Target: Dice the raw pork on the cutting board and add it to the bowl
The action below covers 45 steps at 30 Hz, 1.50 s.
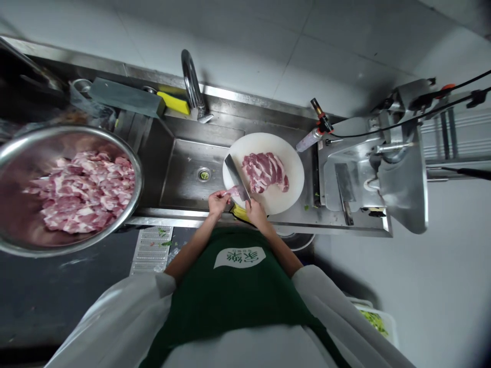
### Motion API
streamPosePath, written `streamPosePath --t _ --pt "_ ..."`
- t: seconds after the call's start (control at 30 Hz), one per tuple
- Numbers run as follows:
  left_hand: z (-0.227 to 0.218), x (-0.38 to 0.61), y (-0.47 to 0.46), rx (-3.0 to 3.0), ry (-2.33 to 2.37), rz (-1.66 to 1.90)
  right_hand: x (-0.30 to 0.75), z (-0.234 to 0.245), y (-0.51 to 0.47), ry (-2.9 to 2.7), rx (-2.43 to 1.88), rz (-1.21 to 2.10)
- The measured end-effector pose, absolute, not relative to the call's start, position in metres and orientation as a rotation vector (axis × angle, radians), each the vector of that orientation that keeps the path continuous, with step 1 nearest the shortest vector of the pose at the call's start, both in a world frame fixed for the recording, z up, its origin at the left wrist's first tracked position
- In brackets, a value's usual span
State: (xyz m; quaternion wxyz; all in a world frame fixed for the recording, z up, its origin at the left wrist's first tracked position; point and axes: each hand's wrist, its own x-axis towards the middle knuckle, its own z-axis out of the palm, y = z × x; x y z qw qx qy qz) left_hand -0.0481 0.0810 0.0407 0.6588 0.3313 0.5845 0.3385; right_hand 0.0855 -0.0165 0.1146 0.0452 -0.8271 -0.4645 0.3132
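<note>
A round white cutting board (pixel 293 168) lies over the right part of the sink, with a slab of raw meat (pixel 264 171) on it. In my right hand (pixel 256 212) is the handle of a cleaver (pixel 237 176), its dark blade slanting up and left over the board's left side. My left hand (pixel 217 203) is closed, thumb and fingers pinching a small strip of meat (pixel 232 191) that reaches to the blade's lower part. A yellow cloth or packet (pixel 241 213) lies at the board's front edge, below both hands.
A large steel bowl (pixel 138 174) of cut meat stands on the left. The sink (pixel 187 176) has a drain and a curved faucet (pixel 192 82). On the right are a torch canister (pixel 312 135), a second cleaver (pixel 345 186) and a metal slicing machine (pixel 402 174).
</note>
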Motion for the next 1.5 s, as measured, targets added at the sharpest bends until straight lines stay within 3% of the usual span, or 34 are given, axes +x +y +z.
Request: streamPosePath --t 0.37,0.63,0.73,0.87,1.0,1.5 --pt "0.059 -0.01 0.102 0.81 1.11 0.675 0.166 0.126 -0.036 -1.325 -2.653 0.819" --pt "0.03 -0.068 0.085 1.37 1.457 0.624 0.126 0.168 -0.024 -1.342 -2.463 0.5" --pt "0.013 -0.087 0.062 1.61 1.365 0.451 0.106 0.156 -0.016 -1.353 -2.495 0.633" --pt "-0.009 -0.08 0.036 1.962 0.733 0.058 0.098 0.129 -0.01 -1.386 -2.617 0.929" --pt "-0.027 -0.06 0.033 2.154 0.287 -0.096 0.107 0.12 -0.007 -1.411 -2.595 0.936" --pt "-0.05 -0.099 0.042 2.055 0.236 0.011 0.147 0.09 -0.036 -1.188 -2.379 0.955"
